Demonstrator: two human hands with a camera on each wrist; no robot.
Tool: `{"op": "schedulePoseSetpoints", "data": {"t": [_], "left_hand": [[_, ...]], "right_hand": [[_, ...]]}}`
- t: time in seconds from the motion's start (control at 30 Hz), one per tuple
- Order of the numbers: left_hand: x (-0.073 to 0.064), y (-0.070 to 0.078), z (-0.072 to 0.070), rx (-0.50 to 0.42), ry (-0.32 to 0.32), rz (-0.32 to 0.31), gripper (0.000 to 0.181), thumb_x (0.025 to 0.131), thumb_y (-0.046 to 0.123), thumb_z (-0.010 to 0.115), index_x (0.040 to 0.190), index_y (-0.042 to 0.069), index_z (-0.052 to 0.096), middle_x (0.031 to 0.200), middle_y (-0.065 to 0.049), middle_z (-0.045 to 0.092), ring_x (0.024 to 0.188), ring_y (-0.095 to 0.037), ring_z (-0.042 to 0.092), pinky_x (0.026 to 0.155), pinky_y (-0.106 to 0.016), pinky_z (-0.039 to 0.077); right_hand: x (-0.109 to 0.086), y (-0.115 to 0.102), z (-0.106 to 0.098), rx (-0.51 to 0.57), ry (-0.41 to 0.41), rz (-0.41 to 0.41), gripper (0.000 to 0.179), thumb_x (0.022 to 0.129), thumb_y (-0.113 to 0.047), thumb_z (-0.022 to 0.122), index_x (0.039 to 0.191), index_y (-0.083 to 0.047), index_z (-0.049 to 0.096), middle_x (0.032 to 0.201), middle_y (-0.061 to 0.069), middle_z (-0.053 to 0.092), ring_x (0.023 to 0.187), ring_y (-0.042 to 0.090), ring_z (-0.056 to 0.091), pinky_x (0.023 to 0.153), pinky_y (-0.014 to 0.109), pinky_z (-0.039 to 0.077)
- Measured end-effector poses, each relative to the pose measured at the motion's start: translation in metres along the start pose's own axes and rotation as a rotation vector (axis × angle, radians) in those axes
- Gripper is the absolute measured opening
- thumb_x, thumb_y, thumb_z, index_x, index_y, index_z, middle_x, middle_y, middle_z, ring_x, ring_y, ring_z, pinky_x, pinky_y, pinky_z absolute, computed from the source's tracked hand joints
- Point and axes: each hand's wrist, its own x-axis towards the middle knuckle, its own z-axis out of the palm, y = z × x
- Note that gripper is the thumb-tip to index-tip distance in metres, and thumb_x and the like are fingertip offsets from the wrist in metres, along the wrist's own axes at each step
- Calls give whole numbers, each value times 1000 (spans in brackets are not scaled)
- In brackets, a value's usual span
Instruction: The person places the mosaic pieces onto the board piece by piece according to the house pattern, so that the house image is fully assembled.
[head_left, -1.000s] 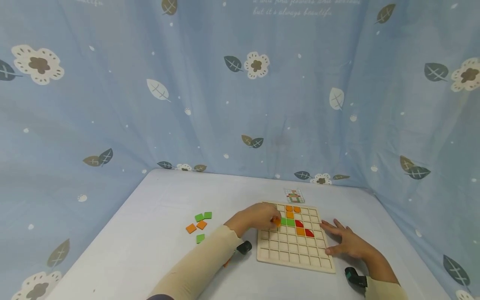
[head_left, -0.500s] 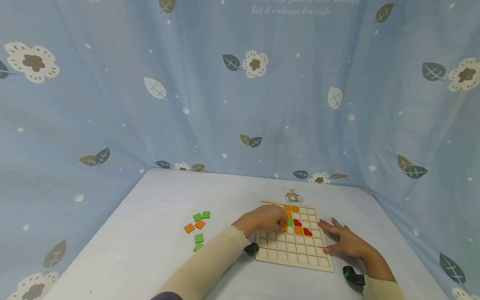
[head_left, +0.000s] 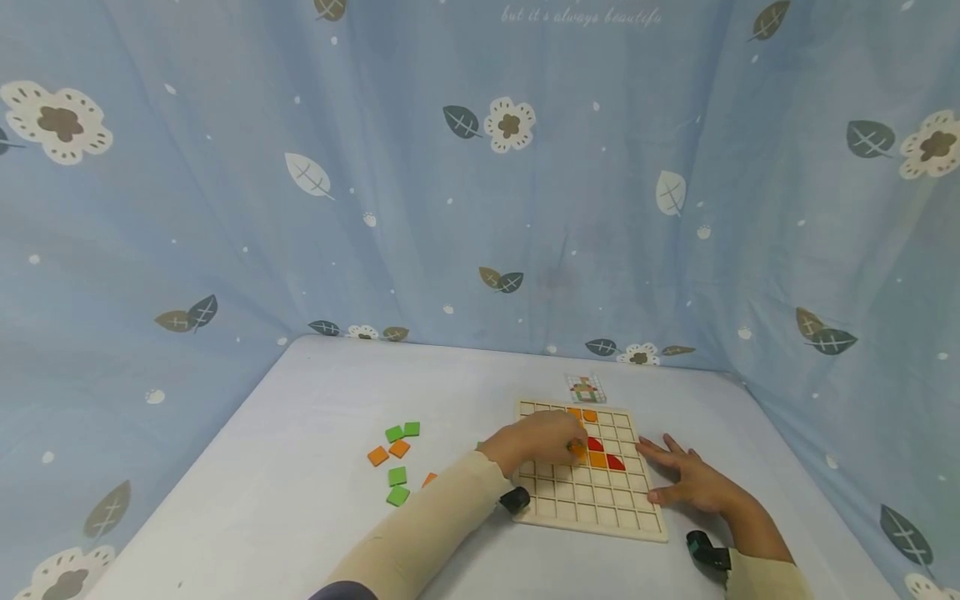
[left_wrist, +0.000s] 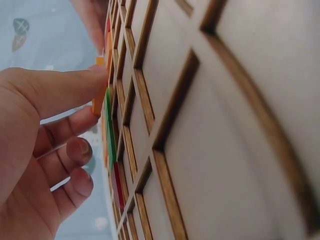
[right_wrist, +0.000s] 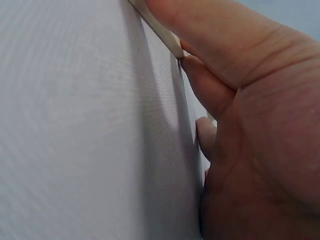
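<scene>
A pale grid board (head_left: 585,508) lies on the white table. Above its left-middle squares my left hand (head_left: 546,437) pinches an orange tile (left_wrist: 97,106) between thumb and index finger, the other fingers bent loosely. In the left wrist view, green tiles (left_wrist: 110,135) and a red tile (left_wrist: 118,185) sit in the grid close by. Two red rounded tiles (head_left: 616,462), an orange square tile (head_left: 597,459) and an orange rounded tile (head_left: 590,416) show on the board. My right hand (head_left: 693,483) rests with spread fingers against the right edge; its thumb touches the board edge (right_wrist: 160,31).
Left of the board lie several loose green tiles (head_left: 397,476) and orange tiles (head_left: 378,456), one partly behind the left sleeve (head_left: 427,525). A small pattern card (head_left: 586,388) lies beyond the far edge of the board. A blue flowered curtain (head_left: 420,250) surrounds the table.
My left hand has moved right across the board with the orange tile, now covering the green tiles seen before. The right hand stays at the board's right edge.
</scene>
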Motion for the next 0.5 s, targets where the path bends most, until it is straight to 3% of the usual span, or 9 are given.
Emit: {"op": "schedulePoseSetpoints", "data": {"t": [0.5], "left_hand": [[3,5,3,-18,-2,-58,31,88,33,74,117,23,72,108,14,63,92,0,56,81,-20,46]], "right_hand": [[1,2,2,-18,11,22,99,62,-44,87,144,-6,46,152,20,30,140,53,-3,103,69,-10]]}}
